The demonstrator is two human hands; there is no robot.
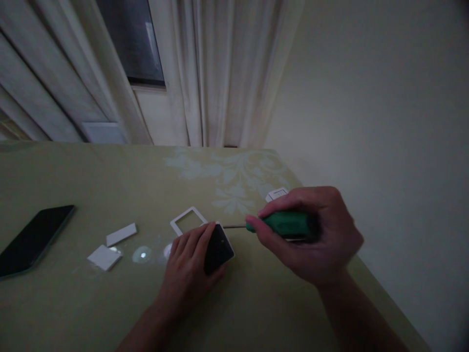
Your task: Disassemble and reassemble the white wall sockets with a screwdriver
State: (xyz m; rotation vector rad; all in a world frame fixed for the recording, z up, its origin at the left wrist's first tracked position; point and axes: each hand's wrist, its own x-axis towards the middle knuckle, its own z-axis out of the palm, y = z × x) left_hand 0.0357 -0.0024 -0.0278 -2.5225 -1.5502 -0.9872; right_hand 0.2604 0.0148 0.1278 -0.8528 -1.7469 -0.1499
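My left hand grips a small square device with a black face and a white rim, tilted just above or on the table. Wrapped in my right hand is a screwdriver with a green handle. Its thin metal shaft points left and its tip meets or lies right beside the upper edge of the device; I cannot tell which. Behind my left fingers lies a white square frame. A white piece sits just past my right hand, partly covered by it.
On the left lies a dark phone. Between it and my left hand are a white rectangular strip and a white square plate. The table has a patterned green cover and ends at a wall on the right. Curtains hang behind.
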